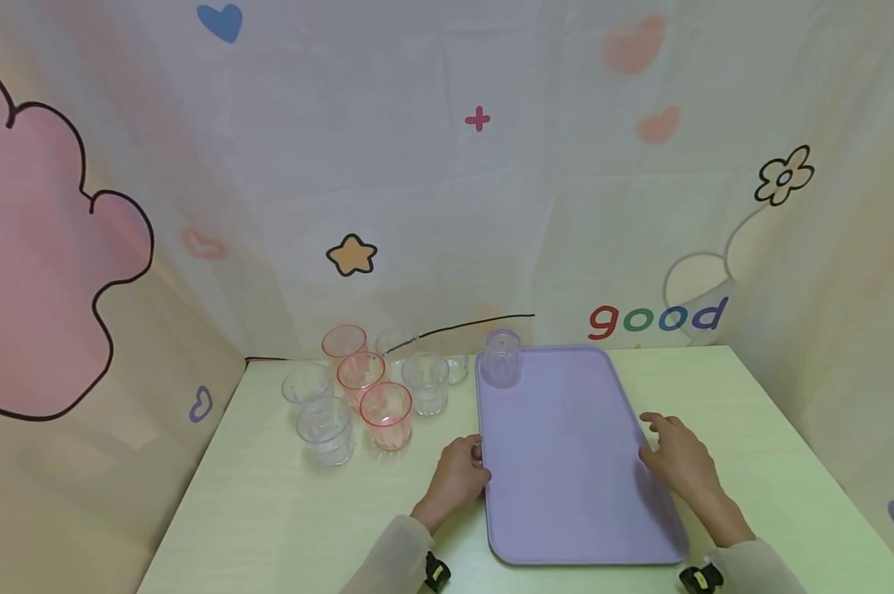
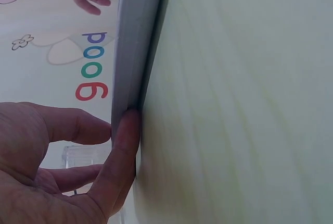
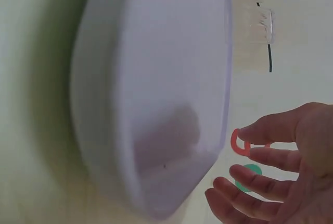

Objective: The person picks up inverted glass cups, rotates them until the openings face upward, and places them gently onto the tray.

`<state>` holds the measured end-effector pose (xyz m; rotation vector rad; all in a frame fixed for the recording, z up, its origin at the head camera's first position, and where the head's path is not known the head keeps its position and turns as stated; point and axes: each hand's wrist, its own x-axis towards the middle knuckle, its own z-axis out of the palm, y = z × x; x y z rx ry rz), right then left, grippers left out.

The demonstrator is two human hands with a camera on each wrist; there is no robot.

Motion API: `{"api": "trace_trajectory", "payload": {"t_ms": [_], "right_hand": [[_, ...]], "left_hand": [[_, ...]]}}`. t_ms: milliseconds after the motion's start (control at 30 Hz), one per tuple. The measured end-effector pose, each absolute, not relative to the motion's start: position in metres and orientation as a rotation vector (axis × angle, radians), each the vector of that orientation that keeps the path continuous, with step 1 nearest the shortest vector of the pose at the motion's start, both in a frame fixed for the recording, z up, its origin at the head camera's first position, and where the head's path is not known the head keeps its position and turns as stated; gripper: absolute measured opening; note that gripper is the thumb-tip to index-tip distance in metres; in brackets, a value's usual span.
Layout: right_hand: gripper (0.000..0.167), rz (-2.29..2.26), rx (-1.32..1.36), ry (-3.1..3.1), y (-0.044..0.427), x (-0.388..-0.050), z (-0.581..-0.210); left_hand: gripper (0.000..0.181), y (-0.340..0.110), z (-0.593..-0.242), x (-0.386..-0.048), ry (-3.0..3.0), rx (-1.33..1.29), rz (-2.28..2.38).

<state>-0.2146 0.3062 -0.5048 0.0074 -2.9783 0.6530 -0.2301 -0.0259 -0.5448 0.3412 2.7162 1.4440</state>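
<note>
A purple rectangular tray [image 1: 566, 462] lies lengthwise on the table. My left hand [image 1: 458, 477] pinches its left long edge between thumb and fingers; in the left wrist view the fingertips [image 2: 127, 130] press against the tray's side [image 2: 138, 36]. Over by the right edge, my right hand [image 1: 680, 462] has its fingers loosely spread. The right wrist view shows a gap between those fingers [image 3: 260, 182] and the tray wall [image 3: 223, 94]. A clear purple-tinted cup [image 1: 502, 363] stands in the tray's far left corner, apparently upside down.
Left of the tray stand several clear cups, among them one at the front [image 1: 325, 433] and one nearer the tray [image 1: 425, 386]. Red-rimmed pink cups [image 1: 386, 419] stand among them. A printed cloth [image 1: 417, 165] hangs behind the table [image 1: 224, 511] and along both sides.
</note>
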Motion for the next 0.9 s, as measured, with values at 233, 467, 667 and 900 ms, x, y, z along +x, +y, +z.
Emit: {"api": "trace_trajectory", "payload": {"t_ms": [233, 467, 667, 900], "right_hand": [[0.048, 0.770, 0.038, -3.033, 0.317, -0.214, -0.511], [0.047, 0.866, 0.030, -3.073, 0.325, -0.217, -0.513], [0.045, 1.037, -0.074, -3.088, 0.330, -0.221, -0.518], [0.043, 1.229, -0.176, -3.079, 0.333, -0.222, -0.521]], "left_hand": [[0.054, -0.026, -0.546, -0.230, 2.700, 0.333, 1.459], [0.053, -0.026, -0.545, -0.229, 2.690, 0.331, 1.451], [0.048, -0.025, -0.542, -0.229, 2.702, 0.332, 1.451], [0.030, -0.025, -0.542, -0.230, 2.746, 0.343, 1.419]]}}
